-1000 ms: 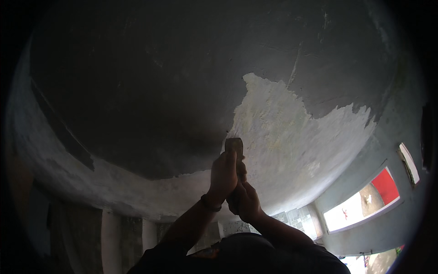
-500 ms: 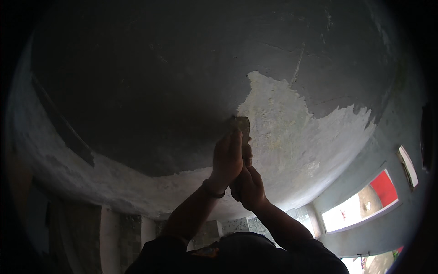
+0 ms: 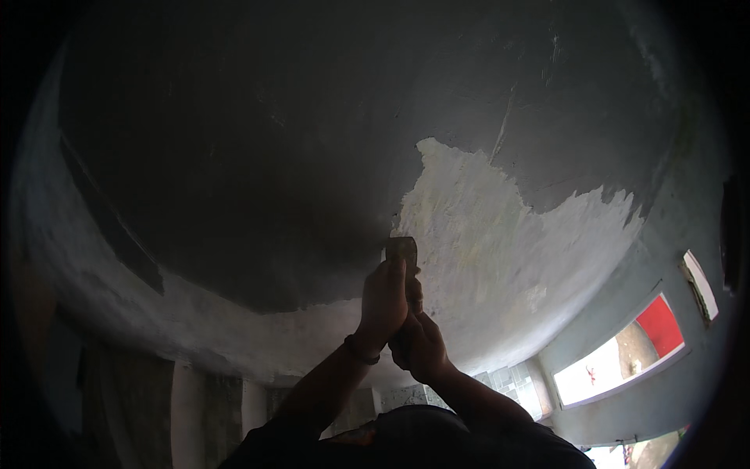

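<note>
Dark scraper (image 3: 402, 247), squarish flat blade, clamped in the left hand (image 3: 382, 303) and right hand (image 3: 426, 349) together (dark wristband (image 3: 361, 351) on the left), its end pretty much at the ragged line where smooth grey coating (image 3: 234, 172) meets a rougher, jagged-edged whitish patch (image 3: 484, 234).

Open air flanks the left hand (image 3: 383, 301), right hand (image 3: 424, 349) and flat-bladed tool (image 3: 403, 248) toward the ceiling (image 3: 484, 211)'s side edges, the surface itself barring passage beyond.
</note>
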`<control>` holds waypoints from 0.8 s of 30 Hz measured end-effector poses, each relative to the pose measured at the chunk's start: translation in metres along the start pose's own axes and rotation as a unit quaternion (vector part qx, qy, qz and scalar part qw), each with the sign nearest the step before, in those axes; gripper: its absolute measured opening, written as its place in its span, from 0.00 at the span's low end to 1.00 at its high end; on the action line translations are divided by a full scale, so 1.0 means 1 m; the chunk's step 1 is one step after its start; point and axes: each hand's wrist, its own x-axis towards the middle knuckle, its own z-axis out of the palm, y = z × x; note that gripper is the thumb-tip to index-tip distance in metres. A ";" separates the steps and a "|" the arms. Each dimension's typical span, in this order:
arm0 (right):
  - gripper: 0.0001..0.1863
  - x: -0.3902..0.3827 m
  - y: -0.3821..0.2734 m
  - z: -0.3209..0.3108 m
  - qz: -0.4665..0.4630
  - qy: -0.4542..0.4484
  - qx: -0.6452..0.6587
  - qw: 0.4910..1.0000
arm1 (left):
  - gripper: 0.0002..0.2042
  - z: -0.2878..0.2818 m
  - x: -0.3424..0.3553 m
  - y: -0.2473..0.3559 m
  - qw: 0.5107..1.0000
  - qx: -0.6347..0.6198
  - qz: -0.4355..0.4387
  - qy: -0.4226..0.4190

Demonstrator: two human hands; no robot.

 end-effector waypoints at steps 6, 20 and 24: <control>0.15 0.002 0.005 -0.005 -0.016 0.013 -0.012 1.000 | 0.16 0.002 0.006 -0.004 0.999 -0.045 0.027 0.001; 0.17 -0.005 -0.011 0.003 0.111 0.033 0.134 0.984 | 0.19 0.006 0.000 -0.008 0.992 -0.081 -0.096 -0.016; 0.14 0.000 -0.015 0.001 0.063 0.011 0.163 0.985 | 0.18 0.008 0.008 -0.011 0.934 0.189 0.274 0.126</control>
